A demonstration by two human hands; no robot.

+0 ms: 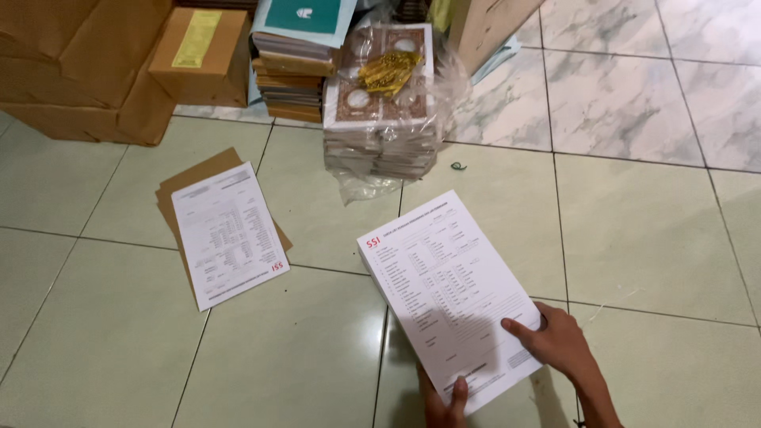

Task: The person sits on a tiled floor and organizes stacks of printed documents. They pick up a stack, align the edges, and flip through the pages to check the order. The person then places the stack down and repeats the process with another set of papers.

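A thick stack of white printed forms (444, 285) with a red mark at its top corner is held tilted above the tiled floor. My right hand (555, 339) grips its lower right edge, thumb on top of the sheet. My left hand (444, 400) holds the bottom edge from below, only the fingers showing. A second white printed form (228, 234) lies flat on the floor to the left, resting on a brown cardboard sheet (176, 190).
A plastic-wrapped pile of brown patterned books (380, 119) stands ahead, with a yellow bundle (388, 71) on top. Behind it is a stack of books (295, 71). Brown cardboard boxes (103, 71) fill the far left, another box (487, 28) at the back right.
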